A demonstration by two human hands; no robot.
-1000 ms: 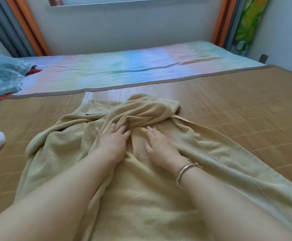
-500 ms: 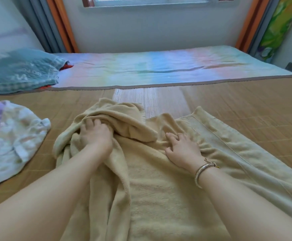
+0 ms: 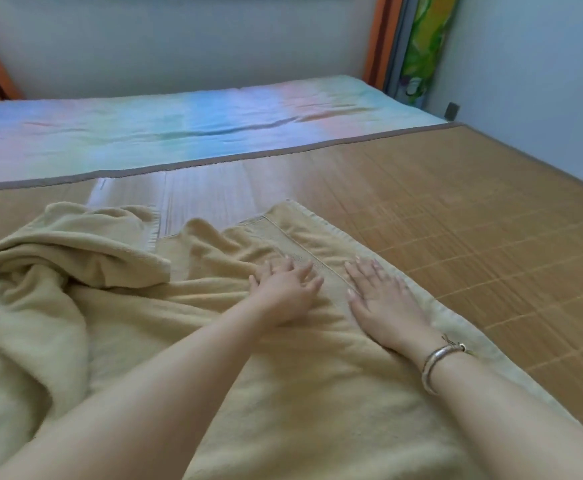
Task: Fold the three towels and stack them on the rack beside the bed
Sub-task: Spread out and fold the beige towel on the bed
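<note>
- The yellow towel lies on the bamboo mat, long axis running from me toward its far right corner.
- My left hand and right hand press flat on it, fingers straight, gripping nothing.
- The bunched part lies to my left, nearer my left hand.

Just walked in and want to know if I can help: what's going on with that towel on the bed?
A person is spreading a beige towel on the bamboo mat. The left hand and right hand both press flat on its right part, which lies smooth. Its left part is bunched in a heap, so no fold is made yet.
</note>
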